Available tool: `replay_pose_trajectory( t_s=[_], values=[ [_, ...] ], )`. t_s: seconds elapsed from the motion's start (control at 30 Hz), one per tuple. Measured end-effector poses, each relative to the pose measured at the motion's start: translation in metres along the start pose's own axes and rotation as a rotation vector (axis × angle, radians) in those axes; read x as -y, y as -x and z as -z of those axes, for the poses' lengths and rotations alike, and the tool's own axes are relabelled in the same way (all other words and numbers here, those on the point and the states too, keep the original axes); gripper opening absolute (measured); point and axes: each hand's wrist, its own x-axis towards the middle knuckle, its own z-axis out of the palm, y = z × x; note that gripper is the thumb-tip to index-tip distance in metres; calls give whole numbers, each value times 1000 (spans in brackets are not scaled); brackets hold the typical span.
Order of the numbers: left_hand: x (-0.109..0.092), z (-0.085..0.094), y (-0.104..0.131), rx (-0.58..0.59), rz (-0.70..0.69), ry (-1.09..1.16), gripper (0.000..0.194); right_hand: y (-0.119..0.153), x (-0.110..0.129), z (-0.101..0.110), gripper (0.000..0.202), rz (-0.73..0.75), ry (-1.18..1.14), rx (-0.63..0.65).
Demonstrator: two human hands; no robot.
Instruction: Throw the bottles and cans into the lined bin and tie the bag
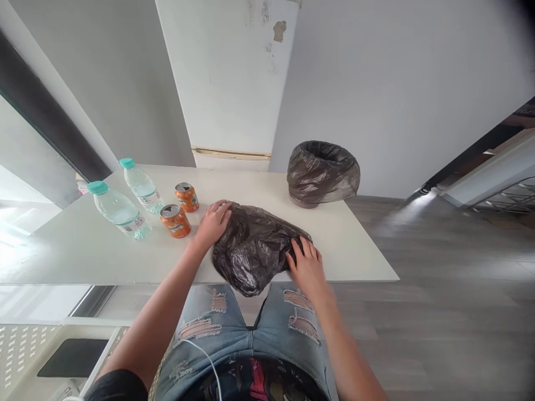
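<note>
A crumpled black plastic bag (257, 245) lies on the white table (355, 245) in front of me, its near edge hanging over the table's front. My left hand (213, 224) rests at the bag's upper left edge, with the fingers stretched out over the plastic. On the bag's right side lies my right hand (307, 263), fingers spread and touching it. Neither hand is closed around the bag, though the undersides of the fingers are hidden.
Left of the bag stand two orange cans (175, 221) and two clear bottles (121, 213) with teal caps. A small bin (322, 174) lined with a black bag stands at the back right. Behind the table is a white fridge (234, 83).
</note>
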Motion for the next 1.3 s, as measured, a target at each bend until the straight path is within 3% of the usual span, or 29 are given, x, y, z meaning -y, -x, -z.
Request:
replay_pose_trajectory(
  t_s=[0.1,0.17,0.23,0.33,0.4,0.47,0.53,0.63,0.73,0.8,0.87,0.93,1.03,1.17,1.3],
  values=[
    [-26,4,21,97,-30,-23,58,-17,-2,2,63,16,24,63],
    [-31,-2,35,198,-61,-71,67,-28,-12,8,64,71,24,130],
    [-22,-9,41,296,-70,-123,68,-37,-26,14,64,140,11,197],
    [10,-14,38,372,-31,-170,59,-45,-52,21,63,215,2,295],
    [29,-8,31,391,-28,-169,57,-46,-67,24,63,244,-2,321],
    [34,2,25,383,-41,-162,58,-45,-74,28,61,257,-41,285],
    [19,11,22,310,-40,-158,57,-47,-70,32,58,221,-121,159],
    [-37,13,19,125,-45,-147,58,-61,-46,38,57,154,-226,-15],
    [-98,-8,20,115,-134,-145,62,-87,-15,33,60,175,-183,25],
    [-120,-29,22,200,-208,-160,69,-105,0,23,62,197,-105,124],
    [-120,-49,25,296,-204,-198,78,-118,5,9,65,208,-50,238],
    [-105,-62,32,388,-161,-219,80,-123,3,-3,69,202,-36,323],
    [-84,-67,44,451,-129,-220,78,-123,-4,-16,72,188,-47,346],
    [-93,-61,39,368,-146,-242,82,-120,-6,-21,67,189,-45,305],
    [-98,-60,1,271,-234,-229,64,-120,-4,-20,65,172,-32,308]
  ],
)
